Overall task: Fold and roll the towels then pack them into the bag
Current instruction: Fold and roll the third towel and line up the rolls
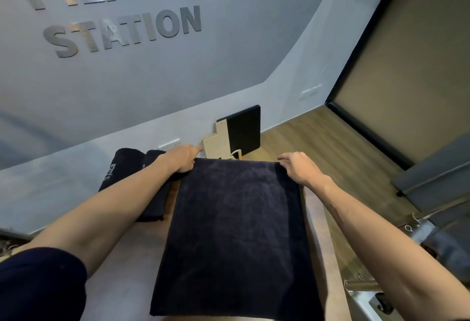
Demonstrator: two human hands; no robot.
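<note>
Towel [236,239] lies flat on the surface [122,264], long and dark, going from near the person out to the far end. Both hands are at its far edge. The left hand [184,159] pinches the far left corner, its grip closed on the towel. The right hand [298,168] holds the far right corner the same way, fingers [286,159] curled over the edge and closed on the cloth. Two rolled dark towels [137,175] sit on the surface just left of the flat one, under the left arm, by the wall [127,91]. A black board [244,130] leans on the wall past the hands. Big letters [122,30] on the wall read PILATES STATION.
</note>
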